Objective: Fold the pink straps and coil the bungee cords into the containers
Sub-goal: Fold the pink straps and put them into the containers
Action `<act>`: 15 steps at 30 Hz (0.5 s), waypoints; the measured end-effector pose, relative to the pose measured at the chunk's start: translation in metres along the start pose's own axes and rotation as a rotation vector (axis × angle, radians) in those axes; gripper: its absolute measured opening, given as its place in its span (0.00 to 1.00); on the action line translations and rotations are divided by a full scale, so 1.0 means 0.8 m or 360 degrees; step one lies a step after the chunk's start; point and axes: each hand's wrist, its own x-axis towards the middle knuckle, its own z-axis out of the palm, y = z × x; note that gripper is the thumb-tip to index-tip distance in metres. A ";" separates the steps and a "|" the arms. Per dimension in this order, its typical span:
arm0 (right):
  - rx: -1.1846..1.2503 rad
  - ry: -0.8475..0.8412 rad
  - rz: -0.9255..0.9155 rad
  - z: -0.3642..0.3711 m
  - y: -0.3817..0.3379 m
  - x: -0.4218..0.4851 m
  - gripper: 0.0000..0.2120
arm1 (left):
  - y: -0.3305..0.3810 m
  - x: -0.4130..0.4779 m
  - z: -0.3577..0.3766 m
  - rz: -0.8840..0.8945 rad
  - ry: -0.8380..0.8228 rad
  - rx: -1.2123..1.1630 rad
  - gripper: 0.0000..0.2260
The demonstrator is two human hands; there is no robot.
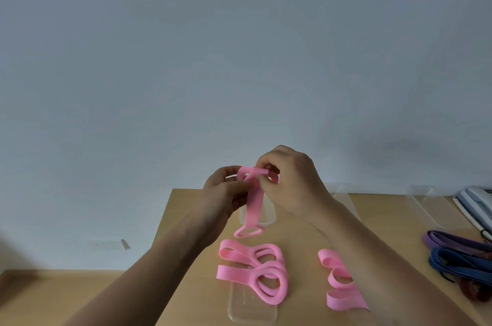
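Folding one pink strap [255, 200] is judged to be the step in hand. The strap is held up above the table [300, 280]. Its upper end is pinched by both the left hand [223, 192] and the right hand [295, 182], which are set close together with fingers curled on the band. The looped lower end hangs free in front of a clear container [269, 215].

For a neat fold, the band is best held flat and untwisted, with each lap matched in length and pinched before the next is drawn up.

A heap of pink straps [253, 269] is spread over a nearer container [253, 309], and another strap [338, 280] is partly hidden by the right forearm. Bare wood is left between these two. The table's left edge is found near the left forearm, so movement is better directed inward. The bungee cords [460, 264] are piled well apart at the right.
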 end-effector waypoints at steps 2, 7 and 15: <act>0.0000 0.0042 -0.0008 0.001 0.000 0.000 0.04 | 0.001 0.001 0.002 -0.0056 0.0037 0.0022 0.15; -0.0044 0.0105 -0.0016 0.002 0.004 -0.001 0.05 | 0.002 0.000 0.010 -0.0189 0.0044 0.0271 0.12; -0.0096 0.0263 -0.0087 0.008 0.009 -0.009 0.03 | -0.001 -0.003 0.018 -0.0070 0.0028 0.0295 0.10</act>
